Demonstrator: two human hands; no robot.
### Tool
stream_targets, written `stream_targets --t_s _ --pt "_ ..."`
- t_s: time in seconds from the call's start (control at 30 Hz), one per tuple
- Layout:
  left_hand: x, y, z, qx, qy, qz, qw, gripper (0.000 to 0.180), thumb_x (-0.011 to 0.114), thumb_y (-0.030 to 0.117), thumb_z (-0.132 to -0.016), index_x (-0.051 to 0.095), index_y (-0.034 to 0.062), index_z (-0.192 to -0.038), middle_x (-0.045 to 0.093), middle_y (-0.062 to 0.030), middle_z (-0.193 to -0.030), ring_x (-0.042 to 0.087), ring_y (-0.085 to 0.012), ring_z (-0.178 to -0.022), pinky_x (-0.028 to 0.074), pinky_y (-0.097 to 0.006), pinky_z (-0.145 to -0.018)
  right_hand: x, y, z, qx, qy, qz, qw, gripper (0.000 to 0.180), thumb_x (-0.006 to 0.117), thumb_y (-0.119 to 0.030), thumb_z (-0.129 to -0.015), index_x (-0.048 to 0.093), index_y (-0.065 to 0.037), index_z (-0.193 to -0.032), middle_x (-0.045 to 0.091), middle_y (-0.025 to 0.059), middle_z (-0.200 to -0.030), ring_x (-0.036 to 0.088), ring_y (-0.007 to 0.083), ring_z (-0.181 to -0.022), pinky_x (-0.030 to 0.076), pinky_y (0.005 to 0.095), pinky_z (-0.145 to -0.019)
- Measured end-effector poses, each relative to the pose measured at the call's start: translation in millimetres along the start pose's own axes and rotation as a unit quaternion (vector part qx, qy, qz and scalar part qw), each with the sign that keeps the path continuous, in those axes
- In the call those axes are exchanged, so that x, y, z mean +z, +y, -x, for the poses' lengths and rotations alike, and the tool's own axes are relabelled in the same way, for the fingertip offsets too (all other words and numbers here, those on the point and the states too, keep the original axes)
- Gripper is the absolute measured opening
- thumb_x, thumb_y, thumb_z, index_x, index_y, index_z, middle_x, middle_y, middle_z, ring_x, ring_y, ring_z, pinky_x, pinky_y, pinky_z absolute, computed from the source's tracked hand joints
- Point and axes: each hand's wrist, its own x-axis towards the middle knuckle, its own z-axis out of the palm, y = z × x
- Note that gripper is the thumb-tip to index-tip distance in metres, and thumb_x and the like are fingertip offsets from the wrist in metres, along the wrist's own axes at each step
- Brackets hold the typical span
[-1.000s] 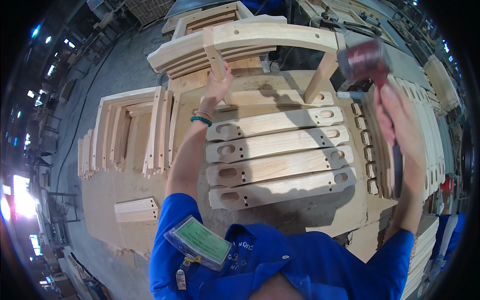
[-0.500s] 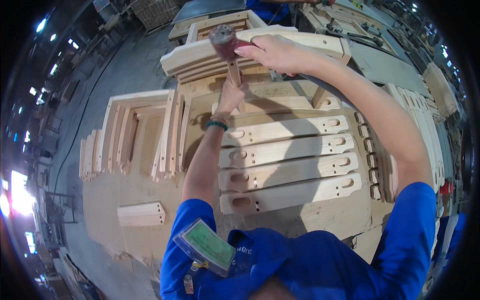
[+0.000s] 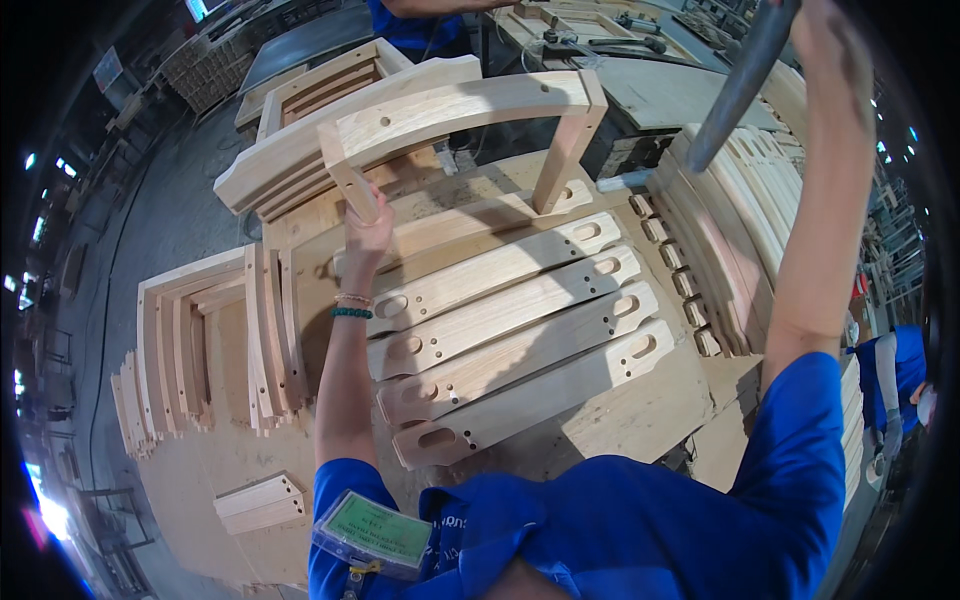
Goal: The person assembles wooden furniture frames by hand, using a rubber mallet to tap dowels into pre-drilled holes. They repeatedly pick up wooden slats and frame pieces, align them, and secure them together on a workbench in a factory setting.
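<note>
My left hand is closed around the left post of a wooden frame. The frame has a curved top rail between two short posts. Its right post stands on a slotted board beneath it; the lower end of the left post is hidden by my hand. High at the upper right, my right hand, cut by the picture edge, grips a mallet by its dark handle. The mallet's head is out of view. Several pale slotted boards lie side by side in front of me.
Wooden frames stand stacked at the left, near a short pair of pieces. More curved rails lie behind. Small blocks and stacked boards line the right. Co-workers are at the back and far right.
My right hand has lifted the mallet from the frame's left corner, up and to the right. My left hand stays on the post. The whole view has shifted and turned.
</note>
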Motion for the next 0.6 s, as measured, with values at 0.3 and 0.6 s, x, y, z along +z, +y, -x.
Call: stream_targets --t_s 0.3,0.6 --pt "-9.1 4.7 3.8 -0.037 -0.067 -0.02 0.997 0.015 0.058 0.005 -0.084 0.053 0.0047 -0.099 0.055 -0.0012 -0.084 0.053 -0.0105 -0.078 0.046 -0.028 -0.072 -36.2 80.8 132.1 0.355 -0.253 0.056 0.898 0.047 0.044 -0.048 -0.098 0.056 -0.003 -0.105 0.044 -0.0033 -0.065 0.044 0.0055 -0.051 0.036 0.0244 -0.042" --pt "-7.3 13.0 -26.1 -0.087 -0.02 -0.028 0.996 0.011 0.063 0.009 -0.081 0.054 0.0082 -0.085 0.051 0.0014 -0.076 0.049 -0.008 -0.069 0.043 -0.025 -0.064 -76.1 47.1 432.1 0.238 -0.442 0.188 0.844 0.038 0.07 -0.045 -0.08 0.057 -0.01 -0.084 0.061 0.0103 -0.071 0.065 0.0307 -0.064 0.051 0.0419 -0.055"
